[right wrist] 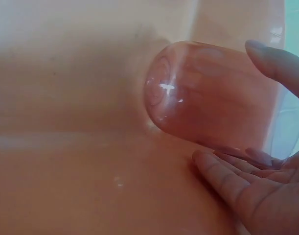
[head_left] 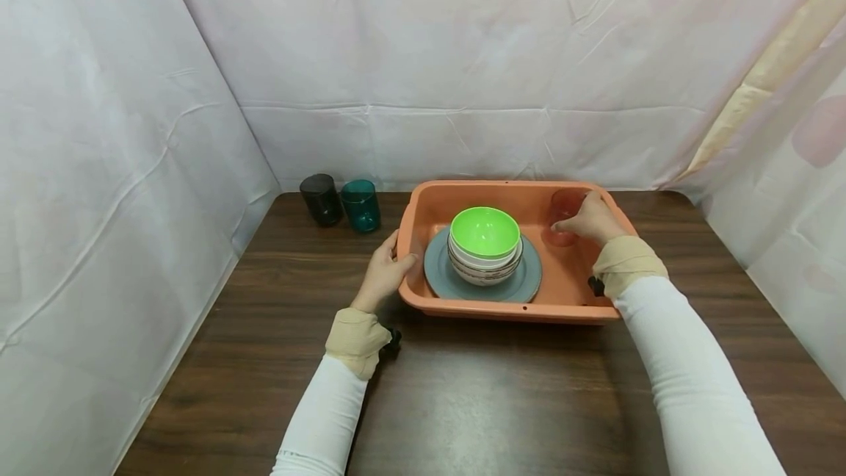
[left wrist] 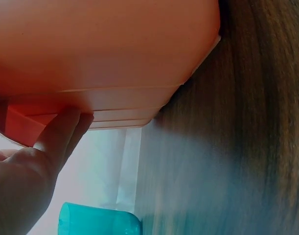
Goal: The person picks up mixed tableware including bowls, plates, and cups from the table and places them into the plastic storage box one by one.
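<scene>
An orange plastic basin (head_left: 568, 281) stands on the wooden table. My left hand (head_left: 382, 272) grips its left rim, thumb over the edge; in the left wrist view the fingers (left wrist: 61, 132) lie along the outer wall under the rim. Inside the basin's right part, my right hand (head_left: 593, 222) holds a clear reddish cup (right wrist: 208, 95) between thumb and fingers. The right wrist view has the cup's rounded base toward the basin wall. Left of this cup, a bright green bowl (head_left: 485, 232) tops a stack of white bowls (head_left: 485, 263) on a blue-grey plate (head_left: 441, 270).
A dark grey cup (head_left: 322, 200) and a teal cup (head_left: 360, 208) stand side by side at the table's back left. White cloth (head_left: 423, 65) hangs behind the table and on both sides. Dark wood table (head_left: 489, 388) lies in front of the basin.
</scene>
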Available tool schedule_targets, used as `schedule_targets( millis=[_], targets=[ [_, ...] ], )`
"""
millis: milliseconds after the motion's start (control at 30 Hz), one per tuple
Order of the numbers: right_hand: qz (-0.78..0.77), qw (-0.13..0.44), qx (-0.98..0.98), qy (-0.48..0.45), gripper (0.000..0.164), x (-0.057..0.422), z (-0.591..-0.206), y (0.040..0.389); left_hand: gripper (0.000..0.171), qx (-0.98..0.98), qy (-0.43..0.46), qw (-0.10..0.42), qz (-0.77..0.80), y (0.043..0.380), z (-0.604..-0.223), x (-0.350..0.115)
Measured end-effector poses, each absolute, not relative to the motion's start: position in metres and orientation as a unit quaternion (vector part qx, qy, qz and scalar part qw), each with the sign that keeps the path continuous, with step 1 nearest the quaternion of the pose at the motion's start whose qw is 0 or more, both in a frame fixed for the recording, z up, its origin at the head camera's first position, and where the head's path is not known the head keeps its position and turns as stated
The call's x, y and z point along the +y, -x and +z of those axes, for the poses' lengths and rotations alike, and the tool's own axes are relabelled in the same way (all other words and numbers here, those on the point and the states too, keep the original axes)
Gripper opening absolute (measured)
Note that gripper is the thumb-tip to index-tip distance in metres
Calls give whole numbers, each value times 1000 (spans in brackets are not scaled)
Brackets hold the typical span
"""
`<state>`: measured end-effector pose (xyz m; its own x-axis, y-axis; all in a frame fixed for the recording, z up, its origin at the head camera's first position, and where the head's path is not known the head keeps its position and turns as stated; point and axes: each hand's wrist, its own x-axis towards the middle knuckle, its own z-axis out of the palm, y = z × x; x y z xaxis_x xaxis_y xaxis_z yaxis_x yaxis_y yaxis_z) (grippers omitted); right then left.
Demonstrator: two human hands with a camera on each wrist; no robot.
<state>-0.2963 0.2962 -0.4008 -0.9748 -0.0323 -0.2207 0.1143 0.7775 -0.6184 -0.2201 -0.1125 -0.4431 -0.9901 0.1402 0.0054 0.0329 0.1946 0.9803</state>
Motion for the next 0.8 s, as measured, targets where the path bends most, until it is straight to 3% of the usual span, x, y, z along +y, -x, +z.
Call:
schedule_targets(
  millis=[167, 400, 800],
  targets=[
    [-360, 51, 932, 3, 81, 316, -413, 310, 74, 768, -55, 41, 637, 222, -444, -111],
    [-366, 74, 927, -24, 117, 311, -380, 292, 72, 765, -60, 40, 640, 222, -446, -109],
    [-318, 67, 946, 12, 108, 338, -323, 234, 73, 766, -52, 39, 640, 222, -444, -109]
  ],
)
